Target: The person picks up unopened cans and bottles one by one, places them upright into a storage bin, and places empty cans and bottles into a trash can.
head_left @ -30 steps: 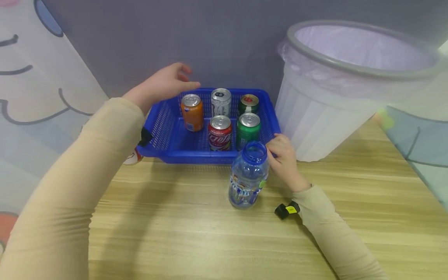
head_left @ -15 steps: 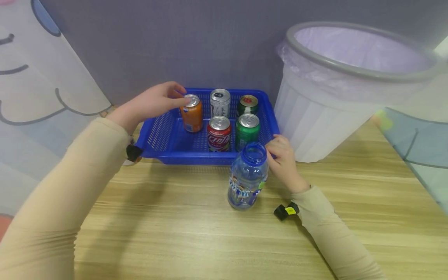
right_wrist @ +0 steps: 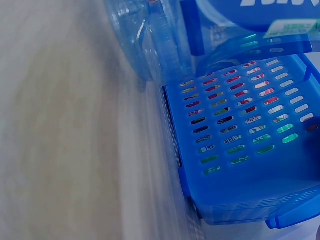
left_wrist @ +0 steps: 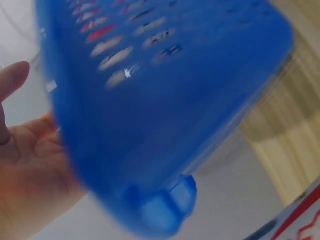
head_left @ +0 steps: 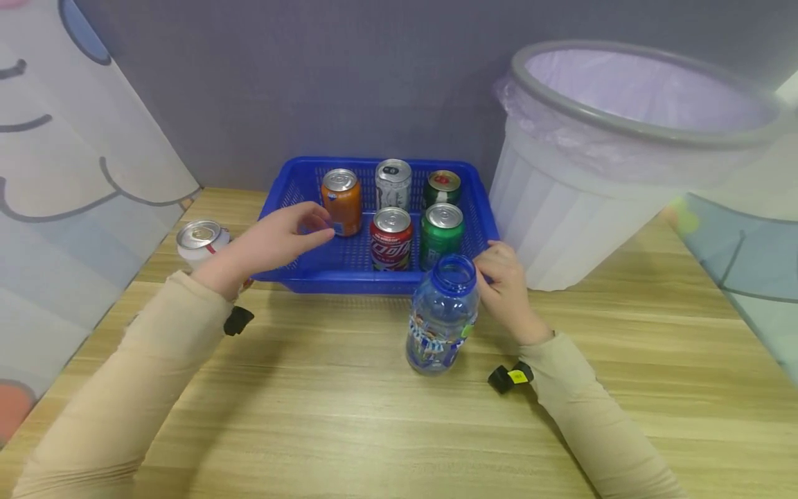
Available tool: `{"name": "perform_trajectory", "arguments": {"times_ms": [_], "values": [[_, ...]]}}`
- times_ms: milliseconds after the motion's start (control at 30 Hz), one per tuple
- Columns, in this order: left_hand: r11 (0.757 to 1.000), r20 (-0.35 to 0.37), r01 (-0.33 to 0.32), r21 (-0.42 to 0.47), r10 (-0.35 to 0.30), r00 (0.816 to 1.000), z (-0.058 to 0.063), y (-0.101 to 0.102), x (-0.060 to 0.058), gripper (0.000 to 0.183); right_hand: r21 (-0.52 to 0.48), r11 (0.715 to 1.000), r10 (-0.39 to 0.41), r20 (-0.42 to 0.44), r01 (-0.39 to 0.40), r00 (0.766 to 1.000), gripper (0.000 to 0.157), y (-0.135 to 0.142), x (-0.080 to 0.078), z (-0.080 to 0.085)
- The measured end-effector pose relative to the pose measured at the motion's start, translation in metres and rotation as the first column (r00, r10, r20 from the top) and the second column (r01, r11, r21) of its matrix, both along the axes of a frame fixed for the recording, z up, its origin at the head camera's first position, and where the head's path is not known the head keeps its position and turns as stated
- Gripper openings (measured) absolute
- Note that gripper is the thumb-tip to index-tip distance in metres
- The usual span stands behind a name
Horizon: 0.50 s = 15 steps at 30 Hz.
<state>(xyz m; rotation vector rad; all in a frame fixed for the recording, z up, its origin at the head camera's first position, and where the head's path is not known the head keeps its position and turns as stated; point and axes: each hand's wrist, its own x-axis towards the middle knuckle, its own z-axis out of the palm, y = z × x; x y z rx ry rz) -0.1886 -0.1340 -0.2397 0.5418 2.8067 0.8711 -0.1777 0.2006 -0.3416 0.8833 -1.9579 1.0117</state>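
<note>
A blue plastic basket holds several upright drink cans: an orange can, a white can, a dark green can, a red can and a green can. My left hand hovers over the basket's left side near the orange can, fingers loosely bent and holding nothing. At the front right corner, my right hand grips the basket rim with curled fingers. Beside that hand a clear blue bottle, capless, stands upright on the table; its label shows in the right wrist view.
A white and red can stands on the wooden table left of the basket, partly behind my left wrist. To the right rises a tall white bin with a purple liner. A grey wall is behind the basket.
My left hand has come down and forward from above the orange can's top to the basket's left front. The white and red can is now more visible. My right hand stays put.
</note>
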Motion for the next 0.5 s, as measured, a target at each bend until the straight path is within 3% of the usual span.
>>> {"name": "perform_trajectory", "arguments": {"times_ms": [233,500], "values": [[0.998,-0.107,-0.004,-0.070,-0.003,0.994,-0.028,0.006,0.011,0.037,-0.004,1.000,0.006,-0.002,-0.006,1.000,0.053,0.000,0.000,-0.001],[0.996,-0.269,-0.075,-0.048,0.060,0.961,-0.041,0.012,0.017,0.030,-0.010,1.000,-0.002,-0.001,0.002,1.000,0.053,0.000,0.000,-0.001]]}}
